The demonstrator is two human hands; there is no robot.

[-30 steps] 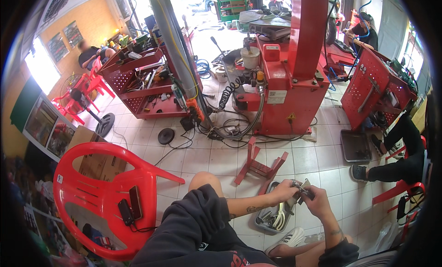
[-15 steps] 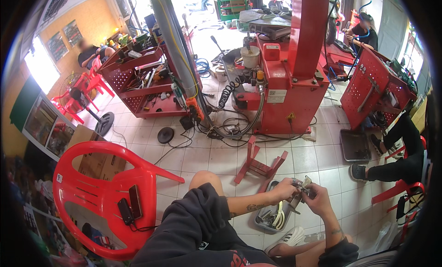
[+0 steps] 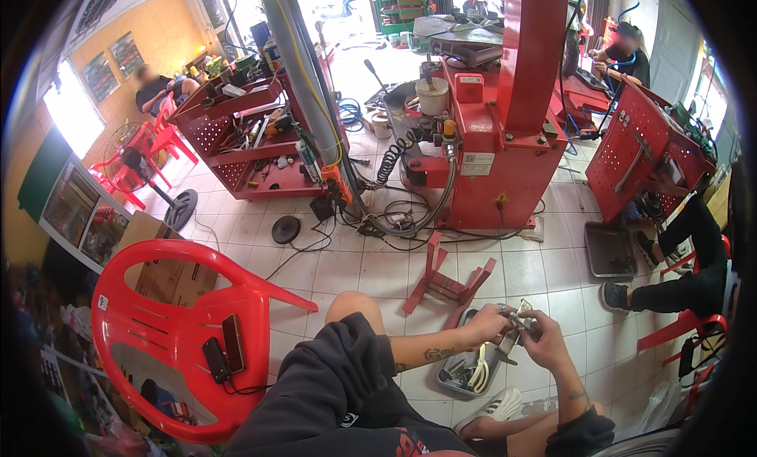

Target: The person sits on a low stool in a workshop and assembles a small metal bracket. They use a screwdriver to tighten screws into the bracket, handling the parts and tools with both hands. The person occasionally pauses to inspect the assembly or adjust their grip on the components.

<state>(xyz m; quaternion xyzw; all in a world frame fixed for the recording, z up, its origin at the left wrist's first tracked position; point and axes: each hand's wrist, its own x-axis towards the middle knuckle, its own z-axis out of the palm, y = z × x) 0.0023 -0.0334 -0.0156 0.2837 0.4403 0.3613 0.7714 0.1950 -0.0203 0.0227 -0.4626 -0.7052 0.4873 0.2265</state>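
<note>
Both hands meet above a grey tray (image 3: pixel 494 376) on the tiled floor. My left hand (image 3: pixel 489 326) is closed on a small metal part (image 3: pixel 514 331) with a pale, flat upper piece. From the other side my right hand (image 3: pixel 546 345) pinches the same part. The fingers cover much of it, so its exact kind cannot be told. Below, the tray holds a pale curved piece (image 3: pixel 478 376) and several small metal pieces (image 3: pixel 454 373). My left forearm reaches across from the lap.
A red metal stand (image 3: pixel 448 282) lies just beyond the tray. To the left is a red plastic chair (image 3: pixel 118 283) with a phone (image 3: pixel 233 343) on it. A red machine (image 3: pixel 493 181) and tool cart (image 3: pixel 236 153) stand ahead. Another person's legs (image 3: pixel 682 276) are at right.
The metal part has tilted slightly, and the fingers of my right hand have shifted a little around it. Both hands keep their hold above the tray.
</note>
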